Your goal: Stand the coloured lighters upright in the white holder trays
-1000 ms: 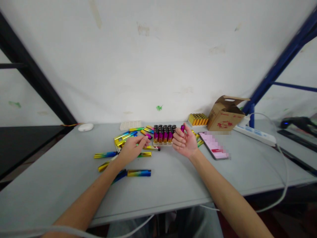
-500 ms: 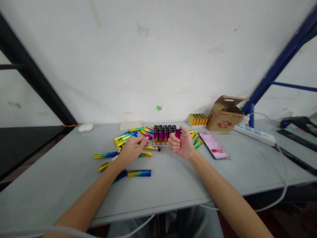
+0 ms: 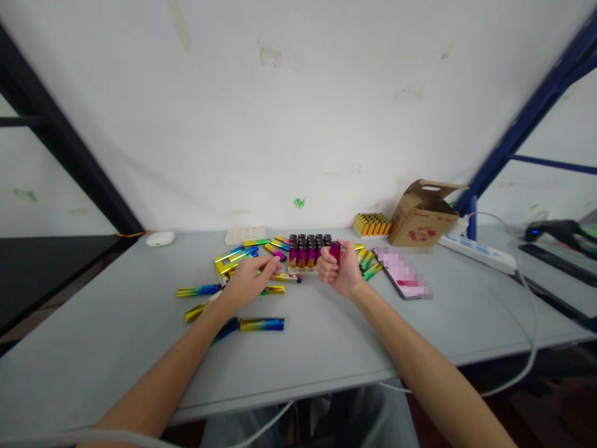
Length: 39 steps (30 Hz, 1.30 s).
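Two bare hands reach over one grey desk (image 3: pixel 326 342). On the right hand (image 3: pixel 339 270), the fingers are curled into a loose fist around one magenta cylinder (image 3: pixel 334 250), with the thumb raised beside it. On the left hand (image 3: pixel 252 277), the thumb and forefinger are drawn together at their tips; whether they pinch anything cannot be told.

The held cylinder is just right of one clear tray (image 3: pixel 295 272) of upright cylinders (image 3: pixel 302 256), black-topped and magenta to orange. At least four show in its front row; the right hand hides part of the tray, so the total is uncertain.

More than ten shiny pieces (image 3: pixel 262 324), yellow, blue, green and magenta, lie scattered around the left hand. At least three yellow-green pieces (image 3: pixel 372 271) lie right of the right hand, next to one phone (image 3: pixel 402 275).

Farther out, near the wall, are one pale tray (image 3: pixel 245 235), one block of yellow cylinders (image 3: pixel 373 225), one open cardboard box (image 3: pixel 422 225), one white power strip (image 3: pixel 480 254) and, far left, one small white case (image 3: pixel 160 239).
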Each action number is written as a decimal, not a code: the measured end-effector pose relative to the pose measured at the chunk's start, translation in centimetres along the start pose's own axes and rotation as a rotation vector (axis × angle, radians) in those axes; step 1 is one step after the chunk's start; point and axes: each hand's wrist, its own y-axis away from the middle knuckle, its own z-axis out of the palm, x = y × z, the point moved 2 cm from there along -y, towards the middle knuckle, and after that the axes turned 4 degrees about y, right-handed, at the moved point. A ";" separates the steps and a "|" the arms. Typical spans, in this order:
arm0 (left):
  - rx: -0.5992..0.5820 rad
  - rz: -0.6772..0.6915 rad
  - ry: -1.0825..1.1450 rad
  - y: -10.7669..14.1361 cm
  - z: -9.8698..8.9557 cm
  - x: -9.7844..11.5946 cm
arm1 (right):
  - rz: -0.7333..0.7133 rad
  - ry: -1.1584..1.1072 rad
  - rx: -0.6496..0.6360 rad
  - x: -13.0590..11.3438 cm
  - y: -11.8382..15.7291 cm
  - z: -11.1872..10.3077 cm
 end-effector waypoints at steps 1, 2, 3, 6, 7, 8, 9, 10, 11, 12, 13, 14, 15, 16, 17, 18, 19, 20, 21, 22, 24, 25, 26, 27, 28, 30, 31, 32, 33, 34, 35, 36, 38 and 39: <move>0.001 0.004 0.000 0.0 0.0 0.0 | 0.003 0.006 0.019 0.0 0.0 0.1; 0.001 0.006 -0.002 0.0 0.0 0.1 | 0.007 0.013 0.039 0.1 0.0 0.2; 0.004 0.009 -0.003 0.0 0.0 0.1 | 0.010 0.020 0.058 0.1 -0.1 0.3; 0.001 0.011 0.000 0.0 0.0 0.1 | 0.011 0.042 0.109 0.3 -0.1 0.6; -0.002 0.011 0.002 0.0 0.0 0.0 | 0.011 0.048 0.124 0.3 -0.1 0.7; -0.002 0.011 0.004 0.0 0.0 0.0 | 0.012 0.053 0.137 0.4 -0.1 0.8; -0.002 0.011 0.006 0.0 0.0 0.0 | 0.014 0.058 0.149 0.4 -0.1 0.9; -0.001 0.012 0.007 0.0 0.0 0.0 | 0.017 0.061 0.158 0.4 -0.1 1.0; 0.000 0.012 0.006 0.0 0.0 -0.1 | 0.020 0.062 0.166 0.4 -0.1 1.1; -0.001 0.011 0.004 0.0 0.0 0.0 | 0.024 0.062 0.172 0.4 0.0 1.1; -0.003 0.009 0.000 -0.1 0.0 0.0 | 0.029 0.063 0.176 0.4 0.0 1.2; -0.004 0.008 -0.006 -0.1 0.0 0.0 | 0.033 0.063 0.179 0.4 0.0 1.2; -0.006 0.005 -0.012 -0.1 0.0 0.0 | 0.037 0.063 0.180 0.4 0.1 1.2; -0.008 0.002 -0.015 -0.1 0.0 0.1 | 0.044 0.062 0.179 0.5 0.1 1.2; -0.008 -0.002 -0.014 -0.1 0.0 0.1 | 0.050 0.060 0.174 0.5 0.1 1.2; -0.008 -0.005 -0.010 -0.1 0.0 0.2 | 0.056 0.055 0.167 0.5 0.1 1.2; -0.007 -0.007 -0.006 -0.1 0.0 0.2 | 0.061 0.049 0.156 0.5 0.1 1.2; -0.007 -0.007 -0.003 -0.1 0.0 0.2 | 0.066 0.039 0.141 0.5 0.1 1.2; -0.008 -0.005 -0.002 -0.1 0.0 0.2 | 0.070 0.026 0.122 0.5 0.2 1.2; -0.009 -0.003 -0.004 -0.1 0.0 0.2 | 0.075 0.009 0.097 0.5 0.2 1.1; -0.012 -0.001 -0.009 0.0 0.0 0.2 | 0.095 -0.039 0.038 0.4 0.3 1.1; -0.015 0.000 -0.010 0.0 0.0 0.2 | 0.109 -0.067 0.008 0.4 0.4 1.1; -0.017 0.002 -0.013 0.0 0.0 0.2 | 0.125 -0.094 -0.019 0.3 0.5 1.1; -0.019 0.003 -0.019 0.0 0.0 0.1 | 0.140 -0.119 -0.043 0.2 0.5 1.2; -0.022 0.005 -0.028 0.0 -0.1 0.1 | 0.151 -0.140 -0.062 0.2 0.6 1.2; -0.028 0.010 -0.048 0.0 -0.1 0.1 | 0.159 -0.168 -0.091 0.0 0.8 1.3; -0.029 0.013 -0.056 0.0 -0.1 0.1 | 0.159 -0.176 -0.105 0.0 0.8 1.3; -0.029 0.016 -0.063 0.0 0.0 0.1 | 0.157 -0.181 -0.119 0.0 0.8 1.3; -0.030 0.018 -0.066 0.0 0.0 0.1 | 0.156 -0.185 -0.132 0.0 0.8 1.3; -0.029 0.018 -0.068 0.0 0.0 0.1 | 0.158 -0.186 -0.144 0.1 0.8 1.3; -0.028 0.016 -0.067 0.0 0.0 0.1 | 0.161 -0.184 -0.153 0.2 0.8 1.3; -0.025 0.013 -0.065 0.0 0.0 0.1 | 0.165 -0.180 -0.160 0.3 0.7 1.2; -0.017 0.001 -0.056 0.0 0.0 0.0 | 0.168 -0.166 -0.168 0.5 0.6 1.1; -0.011 -0.005 -0.049 0.0 0.0 -0.1 | 0.167 -0.157 -0.172 0.6 0.6 1.1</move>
